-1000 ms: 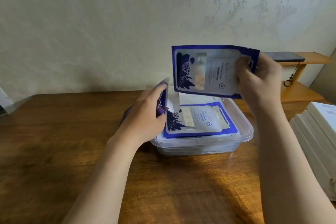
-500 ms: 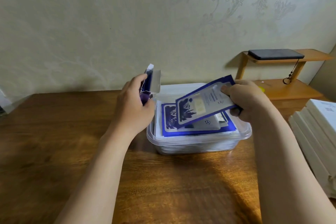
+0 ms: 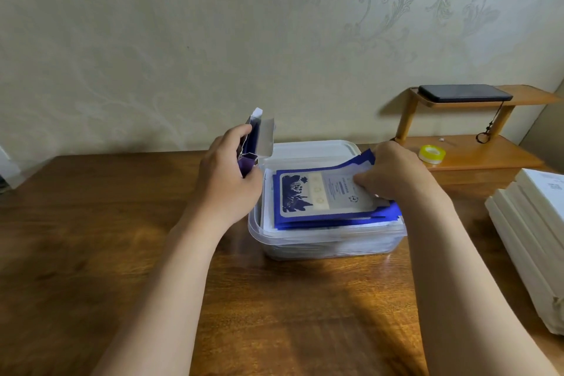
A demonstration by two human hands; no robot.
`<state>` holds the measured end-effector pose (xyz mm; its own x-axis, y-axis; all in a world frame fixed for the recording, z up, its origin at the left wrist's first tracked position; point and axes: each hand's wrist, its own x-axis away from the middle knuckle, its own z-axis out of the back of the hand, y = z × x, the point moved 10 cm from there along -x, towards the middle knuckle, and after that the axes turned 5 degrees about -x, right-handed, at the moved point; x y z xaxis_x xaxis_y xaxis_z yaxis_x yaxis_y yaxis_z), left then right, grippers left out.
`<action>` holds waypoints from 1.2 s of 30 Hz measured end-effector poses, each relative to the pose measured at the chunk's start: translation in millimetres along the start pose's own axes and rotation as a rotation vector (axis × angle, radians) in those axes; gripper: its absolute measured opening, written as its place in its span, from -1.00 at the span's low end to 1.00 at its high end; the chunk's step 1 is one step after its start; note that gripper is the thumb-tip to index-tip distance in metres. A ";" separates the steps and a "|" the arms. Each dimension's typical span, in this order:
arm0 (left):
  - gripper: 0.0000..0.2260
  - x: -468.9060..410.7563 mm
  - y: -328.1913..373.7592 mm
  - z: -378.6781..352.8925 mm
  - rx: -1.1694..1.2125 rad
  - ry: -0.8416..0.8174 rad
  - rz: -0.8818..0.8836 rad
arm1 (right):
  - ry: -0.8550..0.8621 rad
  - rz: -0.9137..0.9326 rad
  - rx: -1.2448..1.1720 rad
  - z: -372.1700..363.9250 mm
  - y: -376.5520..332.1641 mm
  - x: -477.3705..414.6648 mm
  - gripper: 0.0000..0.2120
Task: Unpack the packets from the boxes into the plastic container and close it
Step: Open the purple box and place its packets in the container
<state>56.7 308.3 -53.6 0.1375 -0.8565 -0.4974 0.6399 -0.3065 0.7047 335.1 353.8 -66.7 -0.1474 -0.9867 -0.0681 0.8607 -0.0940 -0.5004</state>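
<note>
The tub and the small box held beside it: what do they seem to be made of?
The tub looks like clear, glossy plastic: the packets show dimly through its wall. The box in the left hand looks like thin card, purple outside, pale inside its folded flaps.

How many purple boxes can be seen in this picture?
1. The purple box stands upright with flaps open, gripped by the left hand beside the plastic container's left rim. More may be hidden outside the view.
</note>
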 end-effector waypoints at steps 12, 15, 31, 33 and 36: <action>-0.43 1.7 -1.4 -9.2 -0.020 -0.043 -0.008 | -0.297 0.491 0.051 -68.7 -81.1 33.9 -0.41; -0.41 0.9 -1.3 -12.4 -0.023 -0.054 -0.018 | -0.351 0.535 0.066 -79.5 -77.7 30.6 -0.39; -0.41 5.9 6.0 -15.7 -0.057 -0.079 -0.035 | -0.432 0.596 0.209 -103.2 -70.8 28.0 -0.10; -0.41 5.9 6.6 -15.4 -0.056 -0.083 -0.032 | -0.437 0.595 0.195 -101.5 -71.7 29.2 -0.12; -0.41 6.0 6.9 -14.2 -0.066 -0.082 -0.032 | -0.449 0.606 0.212 -101.6 -73.1 32.0 -0.14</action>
<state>72.7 306.9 -58.9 0.0559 -0.8786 -0.4742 0.6914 -0.3086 0.6532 217.9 342.5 -120.0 0.5504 -0.8288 0.1009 0.8092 0.4997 -0.3090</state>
